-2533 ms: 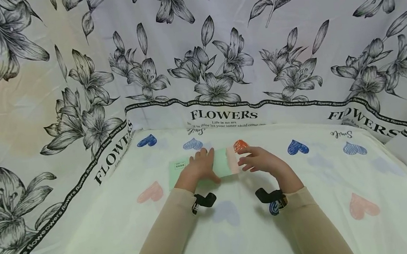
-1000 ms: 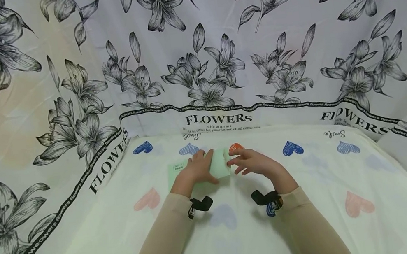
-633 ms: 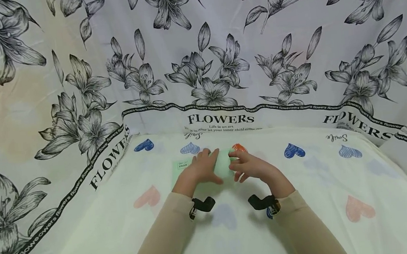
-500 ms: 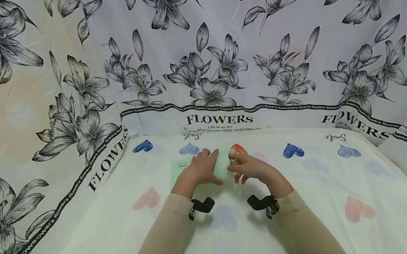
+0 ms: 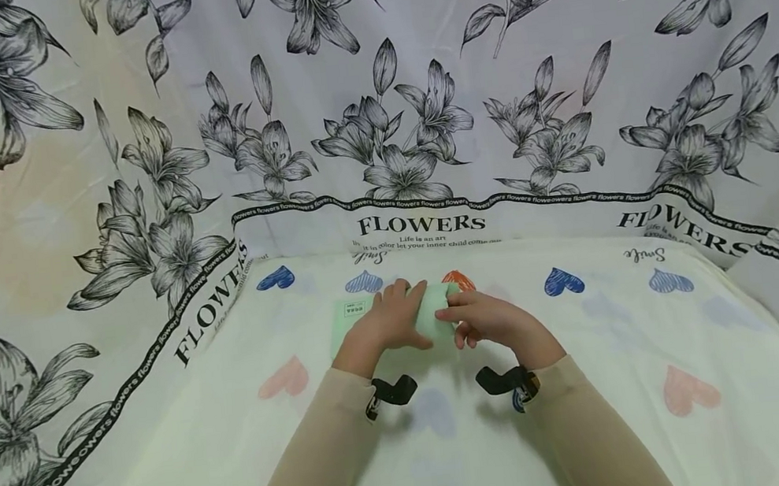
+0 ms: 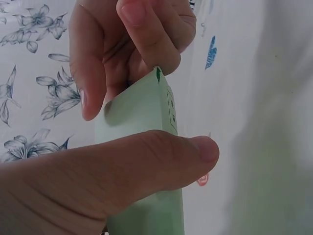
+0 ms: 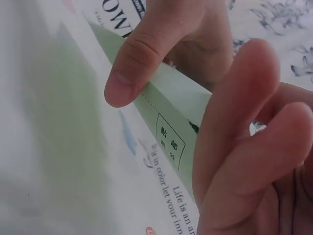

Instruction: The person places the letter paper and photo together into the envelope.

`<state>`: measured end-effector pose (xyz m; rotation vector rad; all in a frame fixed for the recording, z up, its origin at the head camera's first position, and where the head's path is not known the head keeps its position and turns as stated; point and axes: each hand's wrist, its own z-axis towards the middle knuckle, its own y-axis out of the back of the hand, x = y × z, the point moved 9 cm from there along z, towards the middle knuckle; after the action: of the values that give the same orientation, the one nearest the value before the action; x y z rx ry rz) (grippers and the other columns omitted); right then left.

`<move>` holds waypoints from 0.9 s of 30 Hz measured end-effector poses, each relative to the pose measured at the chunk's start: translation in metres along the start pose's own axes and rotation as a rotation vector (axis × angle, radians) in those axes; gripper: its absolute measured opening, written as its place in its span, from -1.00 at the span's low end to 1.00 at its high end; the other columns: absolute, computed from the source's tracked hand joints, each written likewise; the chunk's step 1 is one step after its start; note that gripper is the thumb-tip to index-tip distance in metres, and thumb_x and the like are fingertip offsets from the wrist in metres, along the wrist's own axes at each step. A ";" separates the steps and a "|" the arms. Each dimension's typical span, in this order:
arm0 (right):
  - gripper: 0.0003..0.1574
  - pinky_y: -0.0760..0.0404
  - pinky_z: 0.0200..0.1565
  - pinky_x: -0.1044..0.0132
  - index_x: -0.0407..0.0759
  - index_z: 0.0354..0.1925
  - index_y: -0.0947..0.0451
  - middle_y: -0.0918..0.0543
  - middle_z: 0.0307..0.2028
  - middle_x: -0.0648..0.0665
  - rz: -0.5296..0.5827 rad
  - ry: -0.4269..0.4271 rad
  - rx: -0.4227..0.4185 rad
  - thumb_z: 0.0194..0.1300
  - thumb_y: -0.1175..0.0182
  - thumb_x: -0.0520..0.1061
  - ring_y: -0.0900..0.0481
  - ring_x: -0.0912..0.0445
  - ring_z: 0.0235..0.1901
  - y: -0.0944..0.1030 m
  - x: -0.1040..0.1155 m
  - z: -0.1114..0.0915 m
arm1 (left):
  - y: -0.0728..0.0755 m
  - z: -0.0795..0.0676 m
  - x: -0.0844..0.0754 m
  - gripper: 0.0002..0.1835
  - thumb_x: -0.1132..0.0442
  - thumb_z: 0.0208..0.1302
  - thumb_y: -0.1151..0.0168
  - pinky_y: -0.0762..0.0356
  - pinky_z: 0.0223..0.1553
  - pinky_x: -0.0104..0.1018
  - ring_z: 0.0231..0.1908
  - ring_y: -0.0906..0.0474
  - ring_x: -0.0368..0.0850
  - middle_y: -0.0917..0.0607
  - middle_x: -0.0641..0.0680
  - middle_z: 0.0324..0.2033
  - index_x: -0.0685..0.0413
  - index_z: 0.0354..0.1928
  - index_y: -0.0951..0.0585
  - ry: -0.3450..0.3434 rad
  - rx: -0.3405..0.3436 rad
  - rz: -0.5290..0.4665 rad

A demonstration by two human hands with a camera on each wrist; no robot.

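A pale green envelope (image 5: 434, 311) with a printed stamp box (image 7: 171, 142) lies between both hands over the sheet. My left hand (image 5: 387, 321) grips its middle, the thumb across one face and the other fingers behind, mostly hidden. At the envelope's right end, my right hand (image 5: 493, 317) pinches the edge with curled fingers. That end bulges upward. In the left wrist view, one corner has a small dark green notch (image 6: 158, 74), close to the right hand's fingers. What the right fingertips do behind the edge is partly hidden.
Beneath the envelope is a white sheet (image 5: 559, 431) printed with hearts and "Smile". A white curtain (image 5: 551, 12) with black lily drawings hangs behind and at the left. Black wrist mounts (image 5: 396, 389) sit below both hands.
A pink part at the envelope's right end was visible at first and is now out of sight. The right hand has moved left onto that end, which has curved upward. The left hand stays on it.
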<state>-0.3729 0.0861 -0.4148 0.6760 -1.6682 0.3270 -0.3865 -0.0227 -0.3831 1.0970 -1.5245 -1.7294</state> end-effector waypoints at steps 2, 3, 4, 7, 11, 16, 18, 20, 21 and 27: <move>-0.35 -0.44 -0.59 0.34 -0.33 0.12 -0.35 -0.52 -0.17 -0.34 0.025 -0.013 -0.012 0.28 -0.19 0.10 -0.52 0.02 -0.59 0.001 0.000 -0.001 | 0.001 0.000 -0.003 0.11 -0.15 -0.16 -0.49 -0.07 0.27 0.15 0.19 -0.16 0.10 -0.28 0.18 0.18 0.01 0.43 -0.14 -0.015 -0.011 0.002; -0.36 -0.44 -0.59 0.34 -0.32 0.11 -0.34 -0.52 -0.18 -0.32 0.036 -0.026 -0.017 0.27 -0.20 0.10 -0.51 0.04 -0.60 0.002 -0.001 -0.002 | 0.000 0.000 -0.005 0.11 -0.15 -0.16 -0.48 -0.06 0.28 0.15 0.19 -0.16 0.10 -0.28 0.17 0.18 0.01 0.43 -0.14 -0.023 -0.007 -0.003; -0.37 -0.45 -0.59 0.34 -0.32 0.10 -0.34 -0.52 -0.20 -0.30 0.039 -0.039 -0.018 0.27 -0.21 0.09 -0.51 0.05 -0.62 0.001 -0.002 -0.004 | -0.001 -0.001 -0.007 0.11 -0.15 -0.15 -0.48 -0.05 0.28 0.15 0.20 -0.15 0.10 -0.28 0.18 0.19 0.01 0.44 -0.13 -0.030 0.001 -0.003; -0.40 -0.44 -0.61 0.33 -0.30 0.05 -0.35 -0.53 -0.24 -0.27 0.030 -0.064 -0.019 0.27 -0.21 0.09 -0.47 0.08 -0.66 0.000 -0.004 -0.006 | -0.005 -0.003 -0.011 0.12 -0.16 -0.14 -0.46 -0.03 0.29 0.16 0.21 -0.14 0.09 -0.27 0.18 0.19 0.02 0.44 -0.12 -0.043 0.021 -0.001; -0.42 -0.37 -0.64 0.35 -0.30 -0.02 -0.36 -0.52 -0.34 -0.19 0.020 -0.042 -0.034 0.25 -0.21 0.12 -0.37 0.12 -0.70 0.001 0.000 -0.005 | 0.001 -0.004 -0.012 0.11 -0.16 -0.13 -0.47 -0.04 0.29 0.15 0.22 -0.15 0.08 -0.27 0.18 0.19 0.02 0.44 -0.12 -0.044 0.002 0.028; -0.42 -0.31 -0.69 0.41 -0.31 -0.12 -0.34 -0.44 -0.58 -0.10 0.095 -0.067 -0.038 0.20 -0.27 0.12 -0.32 0.16 -0.75 0.004 -0.007 -0.002 | 0.003 -0.006 -0.018 0.05 -0.10 -0.10 -0.47 -0.03 0.29 0.17 0.21 -0.17 0.08 -0.30 0.16 0.17 -0.01 0.43 -0.16 -0.073 0.015 0.008; -0.45 -0.30 -0.70 0.42 -0.31 -0.16 -0.36 -0.42 -0.64 -0.08 0.121 -0.084 -0.016 0.21 -0.26 0.11 -0.32 0.17 -0.75 0.003 -0.012 0.000 | 0.001 -0.007 -0.021 0.02 -0.07 -0.10 -0.46 -0.02 0.28 0.19 0.19 -0.19 0.09 -0.32 0.16 0.15 0.00 0.42 -0.18 -0.082 0.033 -0.009; -0.48 -0.29 -0.71 0.42 -0.31 -0.17 -0.38 -0.42 -0.66 -0.06 0.121 -0.082 0.008 0.24 -0.24 0.11 -0.31 0.18 -0.75 0.002 -0.013 0.000 | 0.000 -0.008 -0.022 0.01 -0.06 -0.10 -0.45 -0.02 0.28 0.19 0.19 -0.19 0.08 -0.32 0.15 0.15 -0.02 0.41 -0.19 -0.080 0.039 0.000; -0.49 -0.28 -0.70 0.42 -0.30 -0.15 -0.39 -0.43 -0.64 -0.06 0.117 -0.074 0.018 0.25 -0.22 0.11 -0.31 0.18 -0.75 0.002 -0.013 0.000 | 0.000 -0.008 -0.022 0.01 -0.06 -0.10 -0.46 -0.03 0.28 0.19 0.17 -0.20 0.08 -0.32 0.15 0.13 -0.03 0.41 -0.19 -0.079 0.034 0.007; -0.41 -0.24 -0.68 0.42 -0.29 0.07 -0.41 -0.53 -0.36 -0.16 0.047 -0.039 -0.057 0.30 -0.16 0.12 -0.38 0.14 -0.68 0.016 -0.005 -0.004 | 0.000 -0.002 -0.019 0.08 -0.11 -0.15 -0.48 -0.16 0.23 0.12 0.09 -0.25 0.05 -0.34 0.14 0.09 0.01 0.42 -0.16 -0.074 -0.014 0.039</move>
<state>-0.3792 0.1023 -0.4159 0.6054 -1.7264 0.3001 -0.3750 -0.0073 -0.3789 0.9996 -1.5664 -1.7690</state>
